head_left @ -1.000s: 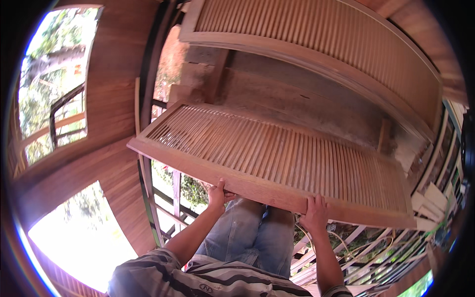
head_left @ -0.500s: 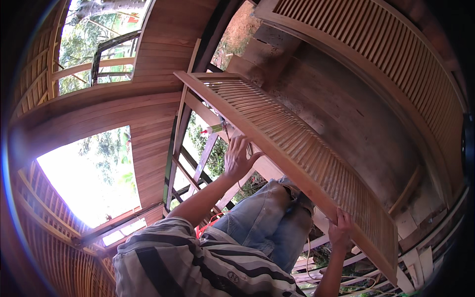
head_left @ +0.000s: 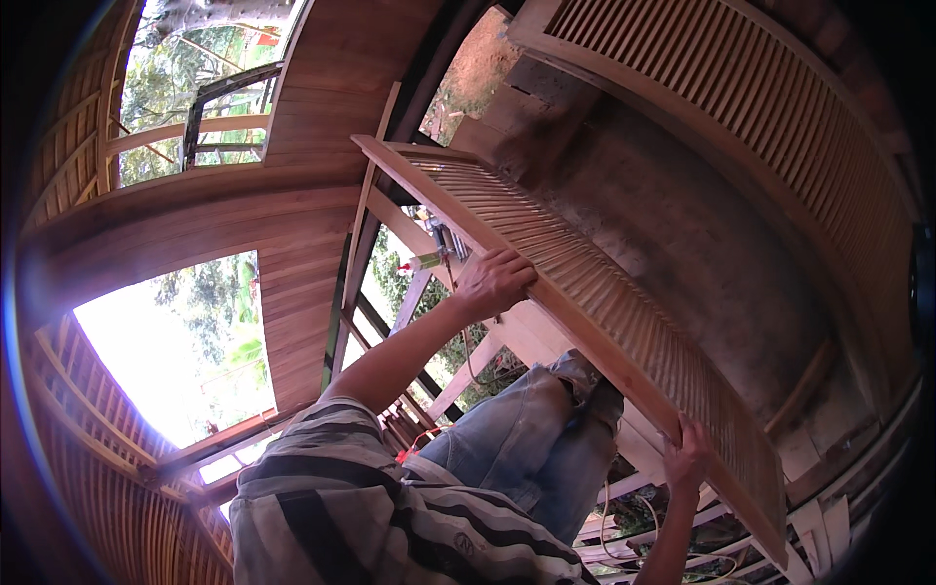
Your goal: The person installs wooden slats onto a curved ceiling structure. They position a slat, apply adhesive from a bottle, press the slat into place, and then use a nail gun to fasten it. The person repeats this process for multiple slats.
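A long wooden louvered shutter (head_left: 632,331) stands tilted before me, running from the upper middle down to the lower right. My left hand (head_left: 497,283) is closed over its near rail, fingers curled onto the edge. Lower down the same rail, my right hand (head_left: 688,453) grips it, with the fingertips over the top edge. The undersides of both grips are partly hidden. Below the rail, between my arms, show my jeans (head_left: 517,429) and a striped shirt.
Beyond the shutter lies a dark-stained board surface (head_left: 682,224). A second louvered panel (head_left: 741,88) stands at the far right. A plank wall (head_left: 307,292) with window openings rises on the left. A spray gun-like tool (head_left: 439,249) hangs near the left hand; loose wood strips (head_left: 829,526) lie lower right.
My left hand has gone from spread fingers beside the rail to a closed grip on it, farther right. The shutter has shifted slightly right; my right hand still holds it.
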The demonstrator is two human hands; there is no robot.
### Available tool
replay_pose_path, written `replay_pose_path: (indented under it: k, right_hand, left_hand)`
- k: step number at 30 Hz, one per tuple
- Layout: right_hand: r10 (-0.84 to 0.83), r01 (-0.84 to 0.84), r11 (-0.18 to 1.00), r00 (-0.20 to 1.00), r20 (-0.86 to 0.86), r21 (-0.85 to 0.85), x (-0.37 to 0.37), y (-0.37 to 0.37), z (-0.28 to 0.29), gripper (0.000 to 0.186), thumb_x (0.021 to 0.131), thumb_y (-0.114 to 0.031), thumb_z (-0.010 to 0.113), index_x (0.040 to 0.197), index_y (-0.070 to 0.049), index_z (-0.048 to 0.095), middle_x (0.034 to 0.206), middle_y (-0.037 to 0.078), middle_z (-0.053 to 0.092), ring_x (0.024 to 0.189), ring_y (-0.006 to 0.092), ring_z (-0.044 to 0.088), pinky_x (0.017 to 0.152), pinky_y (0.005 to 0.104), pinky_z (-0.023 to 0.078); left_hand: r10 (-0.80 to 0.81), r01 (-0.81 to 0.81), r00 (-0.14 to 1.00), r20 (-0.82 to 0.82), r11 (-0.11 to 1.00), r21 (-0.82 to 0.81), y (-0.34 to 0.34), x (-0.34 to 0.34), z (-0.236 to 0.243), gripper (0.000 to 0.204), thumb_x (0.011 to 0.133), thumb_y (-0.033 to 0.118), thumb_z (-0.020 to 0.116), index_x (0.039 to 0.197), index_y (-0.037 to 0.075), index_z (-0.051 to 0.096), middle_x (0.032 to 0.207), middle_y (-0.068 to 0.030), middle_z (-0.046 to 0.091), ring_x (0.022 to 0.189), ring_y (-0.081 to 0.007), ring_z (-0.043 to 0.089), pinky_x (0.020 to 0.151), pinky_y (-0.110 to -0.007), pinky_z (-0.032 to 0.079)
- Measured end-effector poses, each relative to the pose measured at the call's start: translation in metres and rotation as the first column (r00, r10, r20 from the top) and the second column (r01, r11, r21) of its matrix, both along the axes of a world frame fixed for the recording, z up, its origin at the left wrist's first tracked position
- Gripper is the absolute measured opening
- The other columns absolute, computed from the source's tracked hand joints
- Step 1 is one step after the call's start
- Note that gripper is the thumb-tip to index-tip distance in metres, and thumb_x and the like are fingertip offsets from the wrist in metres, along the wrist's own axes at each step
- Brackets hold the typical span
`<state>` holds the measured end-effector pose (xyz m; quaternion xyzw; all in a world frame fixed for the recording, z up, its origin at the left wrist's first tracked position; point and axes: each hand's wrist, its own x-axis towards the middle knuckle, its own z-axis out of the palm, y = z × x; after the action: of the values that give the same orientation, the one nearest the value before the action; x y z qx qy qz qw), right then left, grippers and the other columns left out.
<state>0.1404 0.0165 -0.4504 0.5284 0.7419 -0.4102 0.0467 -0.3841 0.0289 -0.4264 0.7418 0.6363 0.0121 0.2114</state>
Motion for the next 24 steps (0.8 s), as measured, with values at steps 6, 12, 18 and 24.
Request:
replay_pose_path:
  k: [6,12,18,24]
  right_hand:
    - [-0.05,0.038,0.962,0.998,0.036,0.272,-0.02,0.062,-0.004,0.045,0.083,-0.036,0.087,0.11,-0.003,0.072,0.103,0.016,0.067,0.098,0.0404,0.067,0.084,0.052,0.055]
    - [-0.227,0.155,0.872,0.968,0.103,0.464,-0.054,0.174,-0.032,0.046,0.09,-0.048,0.082,0.09,-0.004,0.067,0.096,0.015,0.067,0.092,0.0375,0.066,0.084,0.0511,0.051]
    - [-0.305,0.18,0.767,0.947,0.104,0.616,-0.044,0.291,-0.107,0.058,0.087,-0.062,0.08,0.098,-0.005,0.074,0.092,0.015,0.074,0.094,0.0371,0.071,0.087,0.0509,0.052]
    - [-0.329,0.223,0.723,0.943,0.043,0.654,-0.034,0.324,-0.17,0.055,0.093,-0.052,0.077,0.122,-0.006,0.07,0.121,0.015,0.071,0.117,0.0338,0.066,0.104,0.0501,0.049]
  left_hand:
    - [-0.057,0.055,0.998,0.018,0.996,0.076,0.063,-0.007,-0.02,0.025,0.078,0.016,0.08,0.099,0.012,0.068,0.101,-0.0031,0.069,0.104,-0.0262,0.067,0.094,-0.043,0.049]
    - [-0.108,0.117,0.992,-0.06,0.975,0.189,0.191,0.013,-0.057,0.028,0.083,0.03,0.083,0.092,0.012,0.063,0.093,-0.0053,0.064,0.096,-0.0286,0.064,0.093,-0.044,0.046]
    - [-0.083,0.084,0.996,-0.012,0.961,0.265,0.3,0.092,-0.148,0.045,0.082,0.05,0.086,0.099,0.012,0.069,0.095,-0.0046,0.07,0.099,-0.0284,0.067,0.092,-0.047,0.048]
    - [-0.025,0.033,0.999,-0.043,0.98,0.194,0.359,0.086,-0.216,0.054,0.091,0.062,0.076,0.116,0.014,0.08,0.115,-0.0129,0.079,0.115,-0.0348,0.072,0.109,-0.051,0.047]
